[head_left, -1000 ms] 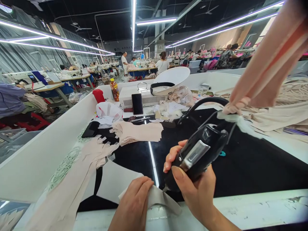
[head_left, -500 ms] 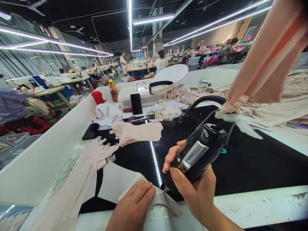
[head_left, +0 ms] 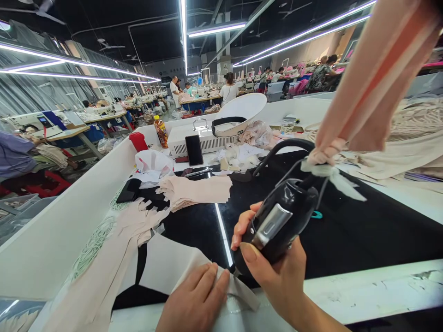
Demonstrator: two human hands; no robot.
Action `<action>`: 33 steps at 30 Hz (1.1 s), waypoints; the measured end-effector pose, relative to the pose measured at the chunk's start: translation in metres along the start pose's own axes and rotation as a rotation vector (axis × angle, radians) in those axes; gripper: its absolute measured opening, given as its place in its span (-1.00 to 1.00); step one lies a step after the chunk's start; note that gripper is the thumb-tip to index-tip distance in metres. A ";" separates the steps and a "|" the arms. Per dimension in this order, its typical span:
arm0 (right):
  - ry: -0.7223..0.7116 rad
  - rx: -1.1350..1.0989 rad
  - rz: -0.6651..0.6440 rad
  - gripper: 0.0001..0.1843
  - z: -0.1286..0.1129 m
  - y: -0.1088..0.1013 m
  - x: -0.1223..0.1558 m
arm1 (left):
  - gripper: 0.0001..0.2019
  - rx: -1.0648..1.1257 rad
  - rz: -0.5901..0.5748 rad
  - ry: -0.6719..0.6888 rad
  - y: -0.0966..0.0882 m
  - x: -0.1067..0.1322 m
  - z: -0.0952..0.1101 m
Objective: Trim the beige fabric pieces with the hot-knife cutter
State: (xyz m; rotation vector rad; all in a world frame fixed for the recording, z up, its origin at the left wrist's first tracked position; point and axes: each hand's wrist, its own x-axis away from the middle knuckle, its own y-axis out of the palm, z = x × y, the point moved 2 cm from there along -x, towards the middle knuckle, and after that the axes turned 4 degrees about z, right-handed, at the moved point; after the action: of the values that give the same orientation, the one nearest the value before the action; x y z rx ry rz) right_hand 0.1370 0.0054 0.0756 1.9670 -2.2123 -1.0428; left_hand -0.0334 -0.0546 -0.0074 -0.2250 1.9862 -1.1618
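Observation:
My right hand (head_left: 277, 272) is closed around a black corded handheld tool (head_left: 277, 221) with a silver plate on its side. The tool tilts, its narrow tip low and left, over a pale fabric piece (head_left: 169, 263) at the table's front edge. Whether the tip touches the fabric I cannot tell. My left hand (head_left: 199, 293) lies flat on that fabric, left of the tip, fingers stretched out. A pink fabric strip (head_left: 367, 87) is knotted around the cord above the tool.
A stack of beige pieces (head_left: 195, 189) lies on the black surface (head_left: 363, 235). Long beige strips (head_left: 100, 267) and green cord (head_left: 92, 246) run along the left wall. Behind are a phone (head_left: 194, 150), a white box (head_left: 180, 142) and a bottle (head_left: 160, 131). People sit farther off.
My right hand and the tool have shifted slightly left in the view. The fingers of my left hand have slid a little right on the fabric. The whole view has turned slightly.

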 end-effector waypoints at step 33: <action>-0.006 0.022 -0.033 -0.67 0.008 0.003 -0.001 | -0.49 -0.159 0.005 0.008 0.008 0.015 0.024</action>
State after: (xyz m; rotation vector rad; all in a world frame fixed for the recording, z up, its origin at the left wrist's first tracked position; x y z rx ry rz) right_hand 0.1309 0.0100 0.0716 2.0190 -2.2110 -1.0342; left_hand -0.0238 -0.0734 -0.0285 -0.2972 2.0871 -1.0031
